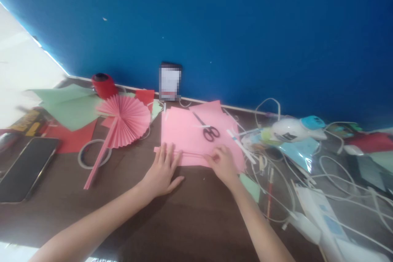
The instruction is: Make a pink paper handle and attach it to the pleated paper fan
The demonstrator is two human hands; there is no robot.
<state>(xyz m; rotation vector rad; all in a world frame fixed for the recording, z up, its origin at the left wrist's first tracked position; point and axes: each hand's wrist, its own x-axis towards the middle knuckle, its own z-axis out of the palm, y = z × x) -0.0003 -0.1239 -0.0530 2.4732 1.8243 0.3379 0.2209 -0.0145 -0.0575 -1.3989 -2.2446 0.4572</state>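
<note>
A pink paper sheet (187, 133) lies on the dark wooden table (190, 213), its near edge folded into a narrow strip. My left hand (161, 170) lies flat with fingers spread on the left end of that fold. My right hand (221, 163) has its fingers curled, pinching the fold at its right end. Black-handled scissors (208, 129) rest on the sheet beyond my hands. A finished pink pleated paper fan (124, 123) with a stick handle lies to the left.
Green paper (69, 104) and red paper (72, 139) lie at left, with a red cup (103, 84), a tape ring (93, 154) and a black phone (26, 168). A glue gun (294, 129), white cables (334, 180) and a power strip (322, 217) crowd the right. The blue wall (215, 28) is behind.
</note>
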